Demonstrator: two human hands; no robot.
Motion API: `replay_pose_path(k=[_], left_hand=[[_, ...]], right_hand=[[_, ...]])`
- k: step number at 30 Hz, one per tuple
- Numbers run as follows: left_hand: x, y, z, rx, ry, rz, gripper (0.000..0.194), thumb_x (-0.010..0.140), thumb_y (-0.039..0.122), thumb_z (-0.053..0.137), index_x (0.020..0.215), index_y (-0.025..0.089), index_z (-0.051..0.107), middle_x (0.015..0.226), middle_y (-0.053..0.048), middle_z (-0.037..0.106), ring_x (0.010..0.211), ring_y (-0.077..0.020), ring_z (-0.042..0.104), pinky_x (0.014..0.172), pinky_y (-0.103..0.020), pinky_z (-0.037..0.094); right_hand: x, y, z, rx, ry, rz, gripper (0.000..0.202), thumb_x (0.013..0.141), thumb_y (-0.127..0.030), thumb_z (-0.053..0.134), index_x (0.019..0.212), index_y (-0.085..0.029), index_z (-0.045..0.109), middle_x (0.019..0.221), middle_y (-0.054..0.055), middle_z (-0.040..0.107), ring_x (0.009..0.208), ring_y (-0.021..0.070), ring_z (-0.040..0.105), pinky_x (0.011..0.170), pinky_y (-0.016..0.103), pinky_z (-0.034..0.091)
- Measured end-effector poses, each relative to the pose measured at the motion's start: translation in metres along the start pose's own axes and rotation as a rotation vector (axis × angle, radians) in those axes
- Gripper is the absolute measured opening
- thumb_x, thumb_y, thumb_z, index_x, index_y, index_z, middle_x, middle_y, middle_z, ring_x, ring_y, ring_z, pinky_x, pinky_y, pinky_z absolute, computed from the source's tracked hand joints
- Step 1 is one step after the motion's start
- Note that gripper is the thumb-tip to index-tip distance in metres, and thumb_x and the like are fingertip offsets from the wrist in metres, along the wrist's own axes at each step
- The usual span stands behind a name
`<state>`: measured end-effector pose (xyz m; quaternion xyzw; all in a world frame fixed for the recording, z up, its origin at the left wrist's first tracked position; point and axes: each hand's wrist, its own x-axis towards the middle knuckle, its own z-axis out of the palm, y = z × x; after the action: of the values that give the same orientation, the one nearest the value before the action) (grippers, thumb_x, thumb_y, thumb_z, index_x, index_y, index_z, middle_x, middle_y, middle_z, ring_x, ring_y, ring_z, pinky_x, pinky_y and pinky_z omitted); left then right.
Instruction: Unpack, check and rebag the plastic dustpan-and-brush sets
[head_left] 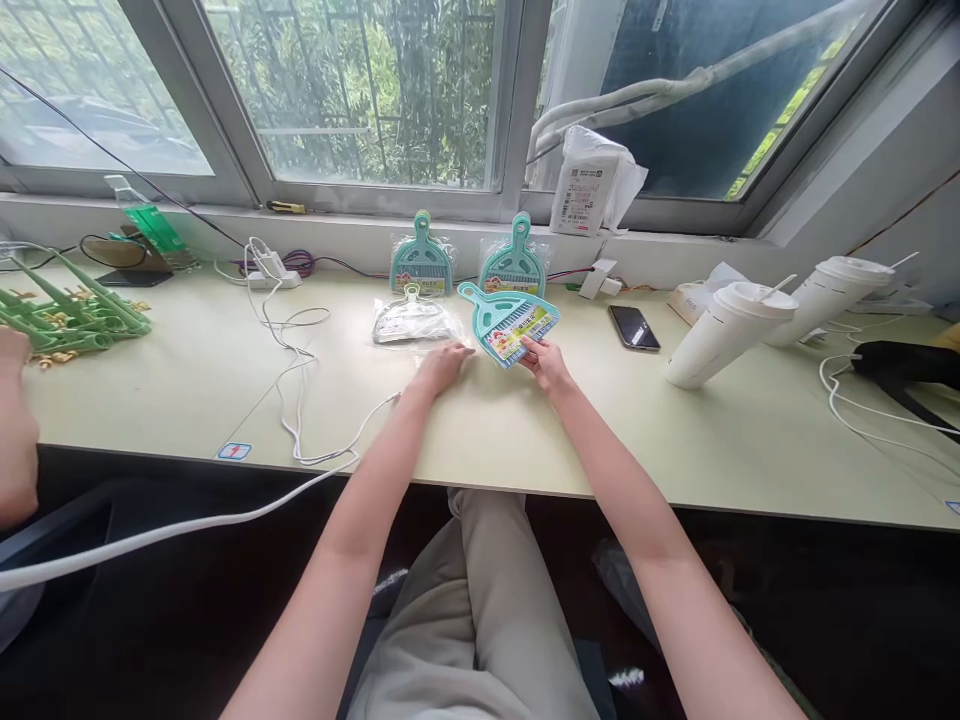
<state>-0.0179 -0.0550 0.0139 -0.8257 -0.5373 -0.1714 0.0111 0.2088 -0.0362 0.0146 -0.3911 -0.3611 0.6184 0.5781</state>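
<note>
Hands are working apart: our right hand [547, 365] is gripping the teal dustpan set [514, 325] by its lower edge; our left hand [442, 368] is touching clear wrap on the tabletop [510, 430], its finger closure unclear. Beyond them, two packaged sets [422, 268] are standing upright. A one-edge grip is risking tilt or slippage; loose wrap could snag our fingers.
</note>
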Motion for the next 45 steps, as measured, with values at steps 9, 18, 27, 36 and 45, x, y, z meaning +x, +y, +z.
replay_pose_path(k=[9,18,27,36,45], left_hand=[[0.002,0.003,-0.007,0.049,0.112,-0.317,0.033,0.083,0.014,0.043,0.101,0.009,0.07,0.099,-0.022,0.066,0.104,-0.0343,0.059,0.089,-0.044,0.041],[-0.002,0.006,0.004,-0.06,0.097,-0.432,0.045,0.082,0.046,0.055,0.117,0.018,0.062,0.13,-0.021,0.052,0.117,-0.041,0.048,0.098,-0.054,0.034],[0.001,-0.011,0.005,0.035,0.115,-0.536,0.028,0.082,0.01,0.042,0.097,0.009,0.066,0.104,-0.024,0.061,0.106,-0.0374,0.054,0.086,-0.048,0.042],[-0.002,-0.001,-0.008,-0.03,0.314,-0.479,0.032,0.088,0.016,0.037,0.111,0.013,0.059,0.103,-0.021,0.06,0.104,-0.0358,0.055,0.084,-0.044,0.043],[-0.005,0.013,-0.018,-0.264,0.513,-0.277,0.027,0.092,0.022,0.038,0.102,0.024,0.063,0.111,-0.013,0.061,0.122,-0.0297,0.045,0.11,-0.048,0.029]], right_hand=[[0.002,-0.003,-0.002,-0.073,0.004,0.068,0.007,0.085,-0.009,0.06,0.086,-0.012,0.066,0.083,0.006,0.076,0.075,0.0157,0.072,0.082,0.031,0.06],[-0.007,-0.028,-0.011,-0.216,-0.126,0.214,0.007,0.082,-0.006,0.063,0.084,-0.008,0.07,0.085,0.013,0.075,0.076,0.0198,0.073,0.083,0.034,0.06],[-0.005,-0.033,-0.021,-0.321,-0.101,0.168,0.006,0.08,-0.006,0.066,0.084,-0.007,0.071,0.088,0.014,0.075,0.073,0.0203,0.073,0.079,0.034,0.061],[-0.008,-0.02,-0.004,-0.267,-0.195,0.108,0.013,0.074,-0.012,0.072,0.087,-0.011,0.072,0.085,0.01,0.076,0.073,0.0208,0.073,0.073,0.034,0.062],[-0.011,-0.008,0.012,-0.178,-0.176,0.059,0.016,0.075,-0.015,0.072,0.09,-0.012,0.07,0.09,0.009,0.076,0.08,0.021,0.073,0.083,0.038,0.06]])
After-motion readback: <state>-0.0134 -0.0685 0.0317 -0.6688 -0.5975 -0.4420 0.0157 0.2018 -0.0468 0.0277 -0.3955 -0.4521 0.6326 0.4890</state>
